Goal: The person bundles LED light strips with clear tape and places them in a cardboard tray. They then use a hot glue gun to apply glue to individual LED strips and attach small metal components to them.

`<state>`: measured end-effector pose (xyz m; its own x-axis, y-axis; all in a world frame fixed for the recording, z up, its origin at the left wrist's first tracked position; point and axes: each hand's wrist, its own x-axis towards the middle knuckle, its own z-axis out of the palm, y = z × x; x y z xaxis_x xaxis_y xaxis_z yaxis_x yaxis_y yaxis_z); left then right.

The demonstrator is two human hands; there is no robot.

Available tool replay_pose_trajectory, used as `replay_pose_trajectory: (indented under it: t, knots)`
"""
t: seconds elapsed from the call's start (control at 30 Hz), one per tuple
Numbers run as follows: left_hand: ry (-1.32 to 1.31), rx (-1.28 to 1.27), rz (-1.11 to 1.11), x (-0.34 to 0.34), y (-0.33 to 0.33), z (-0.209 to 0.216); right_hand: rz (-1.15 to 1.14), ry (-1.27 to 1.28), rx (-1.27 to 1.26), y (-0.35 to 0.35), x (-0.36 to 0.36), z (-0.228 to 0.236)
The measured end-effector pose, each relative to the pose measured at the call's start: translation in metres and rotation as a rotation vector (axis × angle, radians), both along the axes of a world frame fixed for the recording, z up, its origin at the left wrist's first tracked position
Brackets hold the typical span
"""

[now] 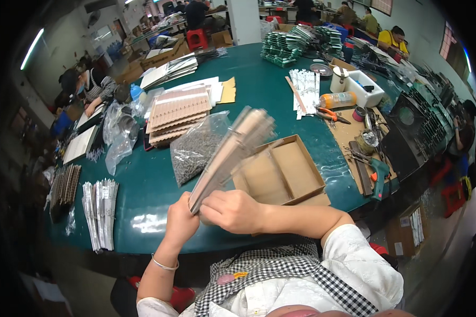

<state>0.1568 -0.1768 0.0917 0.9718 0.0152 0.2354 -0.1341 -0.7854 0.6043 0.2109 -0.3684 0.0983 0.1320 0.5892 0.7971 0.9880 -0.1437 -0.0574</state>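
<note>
Both my hands grip the lower end of a bundle of long, flat brown and grey strips [222,150], tilted up to the right, its upper end smeared by motion. My left hand [182,221] is closed round the base of the bundle. My right hand [232,212] is closed against its right side, its fingertips partly hidden. Just behind the strips lies a clear plastic bag [194,150] full of small grey pieces. A shallow brown cardboard box [301,169] with a divider sits beyond my right hand.
The green table [143,198] carries white strip bundles [99,211] at left and stacked brown ridged sheets [179,108] farther back. At right are orange-handled pliers [330,115], a green glue gun [378,177] and a white foam box [366,91]. Co-workers sit around the room, one at left [90,87].
</note>
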Motion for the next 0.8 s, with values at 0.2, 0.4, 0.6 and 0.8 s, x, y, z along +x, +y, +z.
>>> replay_pose_trajectory:
  t: [0.2, 0.4, 0.6, 0.8]
  knots:
    - [-0.092, 0.381, 0.036, -0.021, -0.004, -0.009, -0.059, 0.004, -0.004, 0.005, -0.032, 0.029]
    - [-0.191, 0.591, 0.034, -0.038, -0.019, 0.009, -0.001, 0.666, -0.113, -0.005, 0.006, 0.035]
    - [-0.285, 0.706, -0.017, -0.043, -0.023, 0.000, -0.143, 0.939, -0.145, -0.011, 0.047, 0.073]
    - [-0.367, 0.672, -0.060, -0.041, -0.019, 0.013, -0.209, 1.001, -0.215, -0.005, 0.051, 0.062]
